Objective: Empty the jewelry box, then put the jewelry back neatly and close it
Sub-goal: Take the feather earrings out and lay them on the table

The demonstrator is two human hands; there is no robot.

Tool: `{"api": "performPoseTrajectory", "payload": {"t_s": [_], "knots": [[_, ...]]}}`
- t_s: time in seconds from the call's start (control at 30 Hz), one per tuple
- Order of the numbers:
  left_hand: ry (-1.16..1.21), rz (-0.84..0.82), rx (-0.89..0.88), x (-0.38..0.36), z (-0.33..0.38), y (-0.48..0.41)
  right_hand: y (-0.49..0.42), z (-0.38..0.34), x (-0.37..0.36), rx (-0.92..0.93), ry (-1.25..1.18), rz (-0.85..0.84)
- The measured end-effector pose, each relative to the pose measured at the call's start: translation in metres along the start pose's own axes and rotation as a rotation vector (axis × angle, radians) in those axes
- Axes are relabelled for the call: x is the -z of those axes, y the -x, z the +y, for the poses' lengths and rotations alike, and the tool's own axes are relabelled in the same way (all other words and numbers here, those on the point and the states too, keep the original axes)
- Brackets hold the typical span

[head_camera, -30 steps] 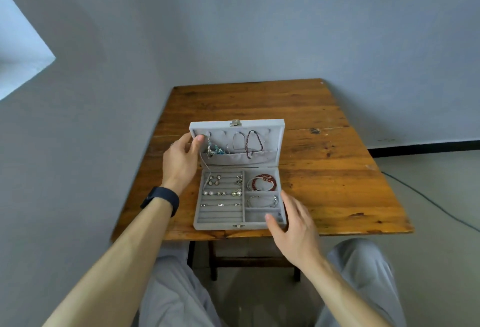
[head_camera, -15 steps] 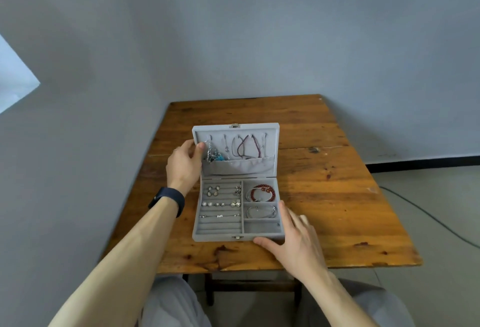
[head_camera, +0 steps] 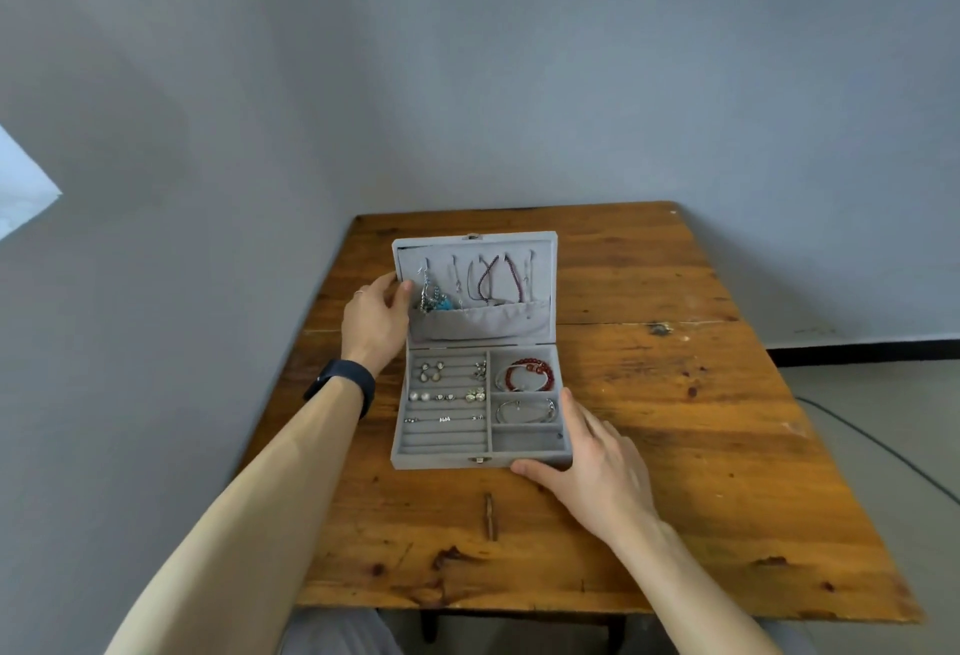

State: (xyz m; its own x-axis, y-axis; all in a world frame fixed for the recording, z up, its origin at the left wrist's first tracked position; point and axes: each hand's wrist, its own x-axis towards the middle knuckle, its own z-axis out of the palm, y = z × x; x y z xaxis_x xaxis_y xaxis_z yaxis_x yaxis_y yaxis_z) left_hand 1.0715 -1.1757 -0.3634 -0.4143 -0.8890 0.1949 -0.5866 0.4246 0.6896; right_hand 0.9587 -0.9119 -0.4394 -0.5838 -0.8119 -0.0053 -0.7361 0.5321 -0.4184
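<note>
The jewelry box (head_camera: 480,397) is sitting open on the wooden bench (head_camera: 675,394), its lid (head_camera: 475,285) standing upright with necklaces (head_camera: 493,280) hanging inside it above a cloth pocket. The left hand (head_camera: 374,324) is gripping the lid's left edge, thumb hooked on the inside and fingers (head_camera: 382,285) curled behind, while the right hand (head_camera: 597,467) is bracing the box's near right corner with fingers spread and the thumb lying along the front wall. Earrings (head_camera: 447,384) are sitting in the ring rows, and a red bead bracelet (head_camera: 527,374) and a silver bangle (head_camera: 525,411) are lying in the right compartments.
</note>
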Motion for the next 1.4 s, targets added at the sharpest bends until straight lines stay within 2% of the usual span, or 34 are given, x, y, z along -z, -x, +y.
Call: {"api": "performPoseTrajectory", "payload": {"t_s": [0.2, 0.37, 0.47, 0.57, 0.8, 1.0, 1.4], "knots": [[0.085, -0.005, 0.046, 0.003, -0.004, 0.005, 0.002, -0.003, 0.001, -0.027, 0.002, -0.007], [0.087, 0.201, -0.007, 0.002, 0.002, 0.024, -0.001, -0.002, 0.007, 0.0, -0.093, -0.037], [0.011, 0.16, -0.053, -0.002, 0.01, 0.03, -0.012, 0.001, 0.015, 0.048, -0.173, 0.063], [-0.017, 0.135, -0.027, -0.005, 0.017, 0.028, -0.04, -0.01, 0.032, 0.148, -0.155, 0.181], [-0.12, 0.082, 0.111, -0.012, 0.029, 0.016, -0.137, -0.075, 0.084, 0.332, 0.051, 0.381], [-0.15, 0.089, 0.17, -0.011, 0.036, 0.008, -0.181, -0.089, 0.081, 0.291, 0.218, 0.177], [0.126, 0.164, 0.094, -0.002, 0.035, -0.004, -0.182, -0.094, 0.074, 0.253, 0.223, 0.191]]}}
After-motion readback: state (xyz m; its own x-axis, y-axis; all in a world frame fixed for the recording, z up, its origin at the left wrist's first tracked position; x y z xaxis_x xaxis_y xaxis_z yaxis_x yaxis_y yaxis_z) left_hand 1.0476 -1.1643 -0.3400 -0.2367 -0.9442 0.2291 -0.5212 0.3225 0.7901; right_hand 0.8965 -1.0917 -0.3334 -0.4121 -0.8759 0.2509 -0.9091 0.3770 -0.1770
